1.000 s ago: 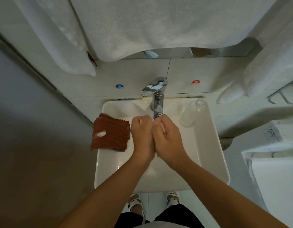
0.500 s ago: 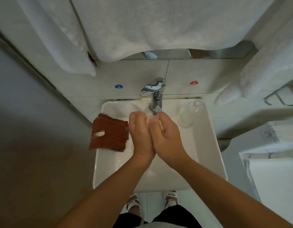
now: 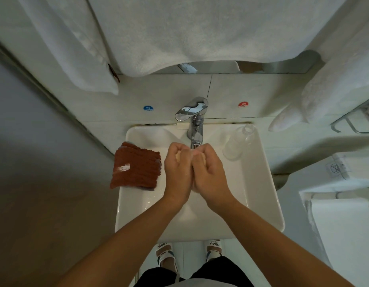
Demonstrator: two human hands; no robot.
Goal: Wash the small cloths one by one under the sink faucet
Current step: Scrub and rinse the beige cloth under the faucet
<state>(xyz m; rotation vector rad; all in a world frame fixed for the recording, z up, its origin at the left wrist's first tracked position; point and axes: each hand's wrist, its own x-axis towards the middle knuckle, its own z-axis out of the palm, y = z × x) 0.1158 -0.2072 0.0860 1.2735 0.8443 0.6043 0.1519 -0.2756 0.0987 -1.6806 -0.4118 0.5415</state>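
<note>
My left hand (image 3: 178, 172) and my right hand (image 3: 209, 172) are pressed together over the white sink (image 3: 260, 195), right under the spout of the chrome faucet (image 3: 195, 121). Both hands curl round a small pale cloth (image 3: 178, 155), which shows only as a cream patch between the fingers. A stack of rust-brown small cloths (image 3: 137, 167) lies on the sink's left rim, with a white smear on top.
A clear plastic bottle (image 3: 238, 141) lies in the sink's back right corner. White towels (image 3: 200, 32) hang above the faucet. A wire rack (image 3: 353, 123) sticks out at the right. A white toilet tank (image 3: 349, 172) stands at the right.
Both hands moved slightly up toward the faucet spout and kneaded the pale cloth, which now shows more between the fingers. The brown stack has not moved.
</note>
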